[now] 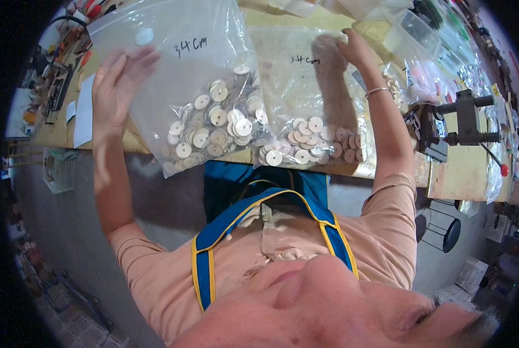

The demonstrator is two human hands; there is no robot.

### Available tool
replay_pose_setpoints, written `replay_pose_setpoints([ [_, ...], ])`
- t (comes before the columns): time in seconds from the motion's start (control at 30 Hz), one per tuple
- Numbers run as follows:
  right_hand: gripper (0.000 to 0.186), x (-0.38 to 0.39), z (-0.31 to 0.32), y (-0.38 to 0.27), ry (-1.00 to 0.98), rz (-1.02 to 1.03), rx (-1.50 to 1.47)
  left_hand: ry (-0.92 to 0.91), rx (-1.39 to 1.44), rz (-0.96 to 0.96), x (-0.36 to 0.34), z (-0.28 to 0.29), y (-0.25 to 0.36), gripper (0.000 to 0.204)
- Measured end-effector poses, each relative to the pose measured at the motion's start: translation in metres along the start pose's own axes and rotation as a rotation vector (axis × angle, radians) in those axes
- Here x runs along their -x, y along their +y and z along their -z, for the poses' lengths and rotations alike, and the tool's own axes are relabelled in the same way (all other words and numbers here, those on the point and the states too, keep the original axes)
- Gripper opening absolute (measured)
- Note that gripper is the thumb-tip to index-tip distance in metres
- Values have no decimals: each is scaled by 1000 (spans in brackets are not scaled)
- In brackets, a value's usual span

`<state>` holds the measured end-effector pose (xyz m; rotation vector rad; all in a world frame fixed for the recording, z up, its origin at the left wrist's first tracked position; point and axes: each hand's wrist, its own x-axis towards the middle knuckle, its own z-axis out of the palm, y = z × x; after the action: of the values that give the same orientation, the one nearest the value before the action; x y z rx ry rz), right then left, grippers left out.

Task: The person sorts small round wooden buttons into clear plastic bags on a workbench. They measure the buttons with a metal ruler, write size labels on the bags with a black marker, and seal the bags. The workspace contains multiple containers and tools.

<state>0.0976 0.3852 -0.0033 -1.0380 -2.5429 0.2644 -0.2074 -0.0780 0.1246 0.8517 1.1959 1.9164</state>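
Two translucent plastic bags lie side by side, the larger left bag [178, 81] and the right bag [288, 87], both with handwritten markings and many pale discs with centre holes [217, 116]. My left hand [114, 87] is at the left bag's edge, fingers loosely spread and partly blurred against the plastic. My right hand [352, 46] pinches the top right corner of the right bag, casting a shadow down across it.
A wooden workbench [457, 180] holds a metal press [462, 122] with a red-knobbed lever on the right, clear containers [410, 35] and small bags behind, white paper [84, 110] and tools on the left. Stools [445, 232] and a crate [59, 174] stand below.
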Motion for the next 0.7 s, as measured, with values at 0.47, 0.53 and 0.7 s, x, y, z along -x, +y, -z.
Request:
replay_pose_setpoints([
  [0.47,36,4,70,-200,-321,135,-1690,-402,270,-209,-16,-56,35,25],
  [0.53,21,-1,99,-199,-222,218,-1779,-366,189,-289,-14,-56,50,24],
  [0.7,26,21,150,-204,-190,459,-1791,-54,-81,-501,-15,-27,55,20],
])
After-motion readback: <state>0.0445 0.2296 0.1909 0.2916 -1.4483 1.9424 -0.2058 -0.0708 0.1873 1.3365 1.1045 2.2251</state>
